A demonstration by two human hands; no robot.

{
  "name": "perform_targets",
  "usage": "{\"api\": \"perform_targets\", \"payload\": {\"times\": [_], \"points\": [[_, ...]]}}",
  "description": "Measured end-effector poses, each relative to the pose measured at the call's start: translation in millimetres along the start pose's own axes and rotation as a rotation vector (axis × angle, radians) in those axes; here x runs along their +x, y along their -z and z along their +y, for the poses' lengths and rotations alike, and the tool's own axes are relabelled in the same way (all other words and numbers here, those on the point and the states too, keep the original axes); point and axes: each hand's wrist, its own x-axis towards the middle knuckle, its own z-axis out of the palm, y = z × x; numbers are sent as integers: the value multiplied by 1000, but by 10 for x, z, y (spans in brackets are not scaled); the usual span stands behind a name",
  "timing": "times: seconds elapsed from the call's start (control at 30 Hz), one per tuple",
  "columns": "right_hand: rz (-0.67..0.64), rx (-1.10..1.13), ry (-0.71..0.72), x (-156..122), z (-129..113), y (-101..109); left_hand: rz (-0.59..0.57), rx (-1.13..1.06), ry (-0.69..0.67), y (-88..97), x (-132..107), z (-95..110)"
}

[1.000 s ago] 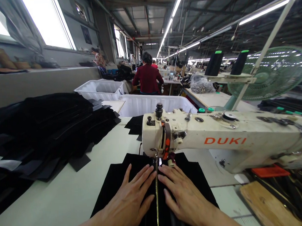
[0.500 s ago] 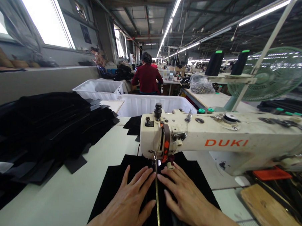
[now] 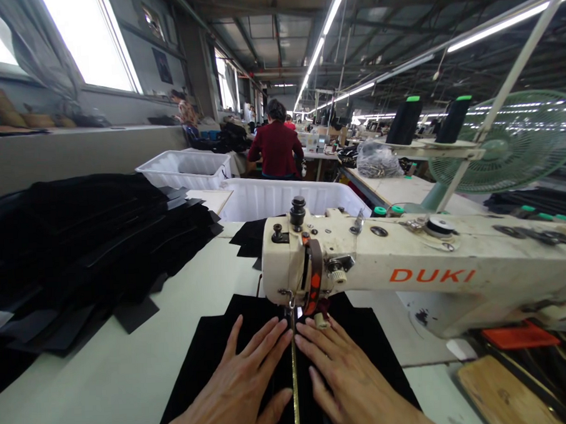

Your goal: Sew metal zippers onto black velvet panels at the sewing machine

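Observation:
A black fabric panel (image 3: 202, 353) lies under the head of a white sewing machine (image 3: 341, 259) marked DUKI. Down its middle runs a narrow gold zipper (image 3: 295, 386), leading up to the presser foot (image 3: 291, 311). To the left of the zipper, my left hand (image 3: 248, 379) rests flat on the cloth, fingers stretched toward the needle area. My right hand (image 3: 346, 372) lies flat on the other side, its fingertips close to the foot and partly beneath a small pale knob (image 3: 321, 321). Neither hand grips anything. The needle tip is too small to make out.
A large pile of black cut pieces (image 3: 78, 246) covers the table's left side. Behind the machine stand white plastic bins (image 3: 282, 190), with a person in dark red (image 3: 276, 143) beyond. Thread cones (image 3: 405, 122) and a green fan (image 3: 505, 143) are at right, above a wooden board (image 3: 506, 390).
The view has shifted slightly, so the machine appears a little lower and further right. Both hands stay flat on the black panel beside the zipper, in nearly the same place.

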Motion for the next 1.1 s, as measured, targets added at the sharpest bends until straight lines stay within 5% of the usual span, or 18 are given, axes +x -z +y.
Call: {"api": "perform_targets", "payload": {"times": [0.8,1.1], "points": [[-42,-12,13,14,32,-11,41,-4,14,52,22,5],[-149,-15,17,1,46,-69,29,-53,-11,32,2,-17]]}}
